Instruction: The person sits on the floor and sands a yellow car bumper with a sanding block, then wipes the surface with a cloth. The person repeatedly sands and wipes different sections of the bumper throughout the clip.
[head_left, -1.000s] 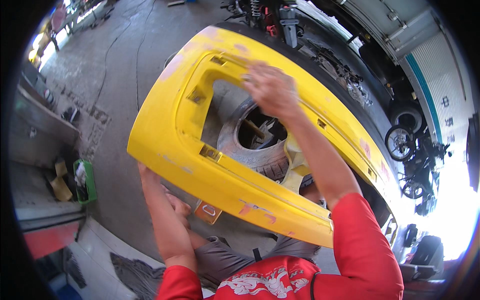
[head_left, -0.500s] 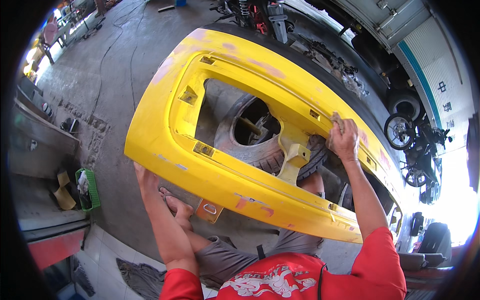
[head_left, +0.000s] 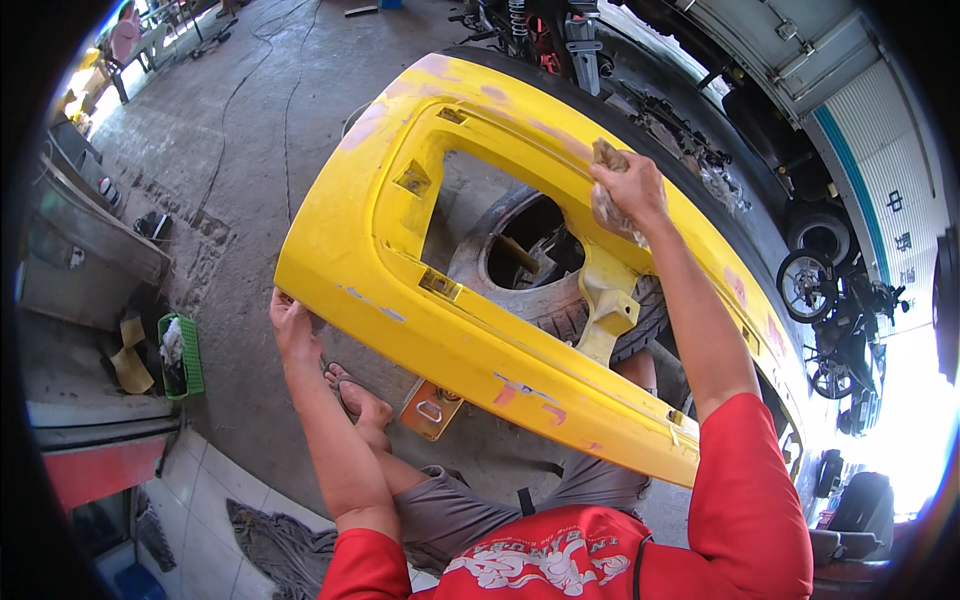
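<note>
A large yellow vehicle body panel (head_left: 350,245), with a wide cut-out and worn pinkish and grey patches, lies tilted across the view before me. My right hand (head_left: 635,190) is closed around a crumpled brownish rag (head_left: 608,158) and presses it on the panel's far band, beyond the cut-out. At the near left corner, my left hand (head_left: 293,325) grips the panel's edge, its thumb and part of its fingers hidden. Through the opening shows a worn tyre (head_left: 480,265) beneath the panel, with a yellow bracket (head_left: 608,310) next to it.
An orange plate with a metal loop (head_left: 430,408) is on the floor by my sandalled foot (head_left: 360,395). Left stands a green basket (head_left: 188,360); a dark cloth (head_left: 285,550) lies on tiles. Cables (head_left: 220,140) cross the concrete. Motorcycles (head_left: 835,310) and a truck body (head_left: 890,150) stand right.
My right hand has moved the rag leftward and farther along the panel's far band. The view has shifted slightly, and more of my left hand shows at the panel's corner.
</note>
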